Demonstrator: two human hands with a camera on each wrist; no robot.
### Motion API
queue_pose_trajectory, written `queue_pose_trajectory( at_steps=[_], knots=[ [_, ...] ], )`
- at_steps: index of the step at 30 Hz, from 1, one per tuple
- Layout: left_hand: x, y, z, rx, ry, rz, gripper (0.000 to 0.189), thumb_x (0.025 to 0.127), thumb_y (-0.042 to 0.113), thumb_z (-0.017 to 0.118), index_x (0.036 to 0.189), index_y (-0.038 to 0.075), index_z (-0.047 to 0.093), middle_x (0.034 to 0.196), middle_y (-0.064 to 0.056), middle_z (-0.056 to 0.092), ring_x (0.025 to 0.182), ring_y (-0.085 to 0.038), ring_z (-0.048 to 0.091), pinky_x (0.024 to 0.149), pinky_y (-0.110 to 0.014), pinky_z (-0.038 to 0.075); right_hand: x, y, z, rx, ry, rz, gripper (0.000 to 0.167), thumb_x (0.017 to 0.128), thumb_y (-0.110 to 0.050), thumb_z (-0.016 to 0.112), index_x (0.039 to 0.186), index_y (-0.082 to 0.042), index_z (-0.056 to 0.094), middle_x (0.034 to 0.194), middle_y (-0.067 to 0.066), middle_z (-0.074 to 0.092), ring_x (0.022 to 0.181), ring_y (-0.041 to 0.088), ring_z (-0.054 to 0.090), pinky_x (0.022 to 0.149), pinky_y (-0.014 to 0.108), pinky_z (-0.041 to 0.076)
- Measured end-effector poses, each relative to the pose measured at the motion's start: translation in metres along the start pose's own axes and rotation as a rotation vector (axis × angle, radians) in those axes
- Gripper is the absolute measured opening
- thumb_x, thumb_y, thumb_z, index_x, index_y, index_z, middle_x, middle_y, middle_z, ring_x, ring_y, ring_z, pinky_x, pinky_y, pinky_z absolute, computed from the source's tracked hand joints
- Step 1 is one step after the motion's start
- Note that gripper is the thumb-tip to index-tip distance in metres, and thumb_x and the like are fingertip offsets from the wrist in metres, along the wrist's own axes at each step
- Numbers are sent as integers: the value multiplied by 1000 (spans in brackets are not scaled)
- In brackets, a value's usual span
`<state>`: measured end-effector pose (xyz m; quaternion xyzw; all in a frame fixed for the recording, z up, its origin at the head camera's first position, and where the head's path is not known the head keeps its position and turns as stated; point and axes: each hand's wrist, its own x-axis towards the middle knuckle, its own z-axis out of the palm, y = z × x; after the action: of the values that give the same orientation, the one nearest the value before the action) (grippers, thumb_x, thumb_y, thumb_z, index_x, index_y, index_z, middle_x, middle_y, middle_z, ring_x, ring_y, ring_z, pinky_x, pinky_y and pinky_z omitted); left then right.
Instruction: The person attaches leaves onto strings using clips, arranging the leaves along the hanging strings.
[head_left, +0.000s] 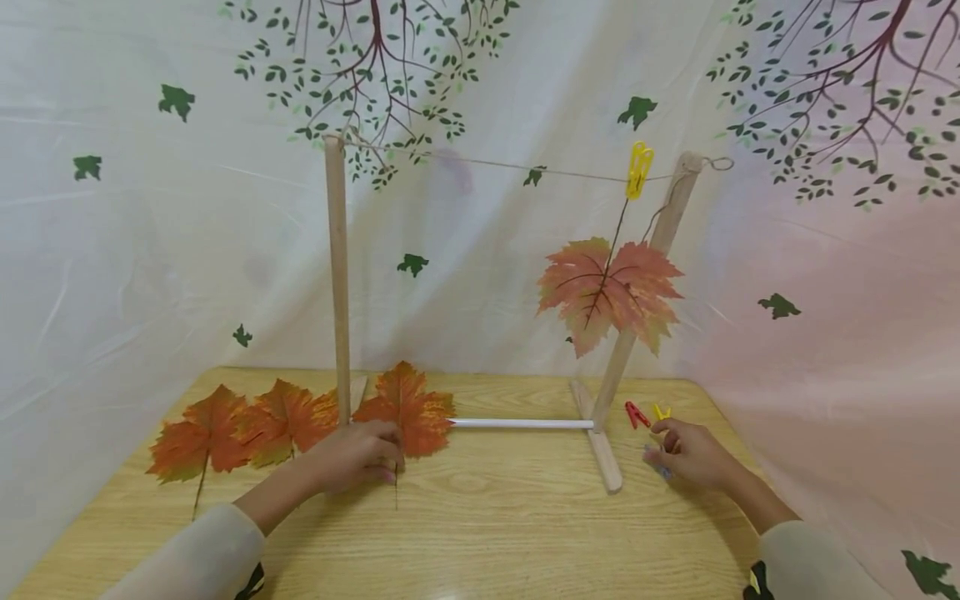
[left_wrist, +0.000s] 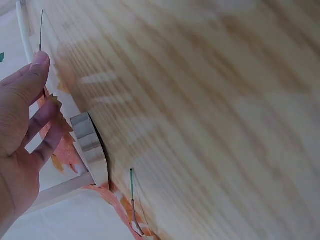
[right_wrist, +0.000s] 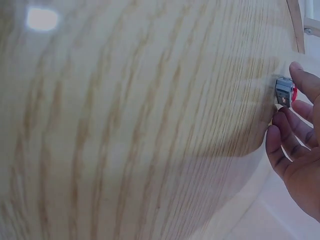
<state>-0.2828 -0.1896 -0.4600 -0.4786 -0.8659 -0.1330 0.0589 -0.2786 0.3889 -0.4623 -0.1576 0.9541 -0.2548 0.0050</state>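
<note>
My left hand (head_left: 363, 457) pinches the thin stem of an orange artificial maple leaf (head_left: 408, 412), which leans up by the left post; the pinch shows in the left wrist view. On the right of the table, my right hand (head_left: 693, 454) reaches to a grey clothespin (right_wrist: 284, 91), its thumb and forefinger apart on either side of it. Beyond those fingers lie a red clothespin (head_left: 636, 414) and a yellow clothespin (head_left: 662, 412). Another maple leaf (head_left: 607, 287) hangs from the string (head_left: 487, 162) by a yellow clothespin (head_left: 638, 171).
Two more maple leaves, an outer one (head_left: 206, 433) and an inner one (head_left: 285, 421), lie at the table's left. The string runs between a left wooden post (head_left: 337, 275) and a right wooden post (head_left: 678, 204). A white rod (head_left: 525, 424) joins the posts low down.
</note>
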Motion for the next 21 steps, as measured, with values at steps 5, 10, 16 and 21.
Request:
queue_pose_trajectory(
  at_steps=[5,10,16,21],
  knots=[
    [2,2,0,-7,3,17,8,90,27,79,97,25,77,107,9,65,98,-9,62,82,-31,57,1,2,1,12,-3,10,55,95,-32,76,128,9,59,91,1,65,78,12,61,65,27,51],
    [4,4,0,1,-10,41,7,91,25,78,97,22,76,106,7,66,96,-10,61,81,-30,56,2,2,1,3,5,-22,49,95,-27,75,125,8,61,91,1,65,79,11,63,67,29,53],
    [5,4,1,-2,-28,38,7,93,26,76,98,21,75,106,8,66,97,-9,61,82,-29,56,2,3,0,25,-2,-34,44,94,-21,77,124,9,64,96,4,68,83,14,65,70,30,55],
    [7,6,2,-1,-5,38,8,93,27,76,98,22,75,104,9,66,96,-9,61,80,-28,56,-1,1,0,50,9,-44,39,94,-19,77,121,8,66,96,4,69,82,15,65,69,29,54]
  ],
)
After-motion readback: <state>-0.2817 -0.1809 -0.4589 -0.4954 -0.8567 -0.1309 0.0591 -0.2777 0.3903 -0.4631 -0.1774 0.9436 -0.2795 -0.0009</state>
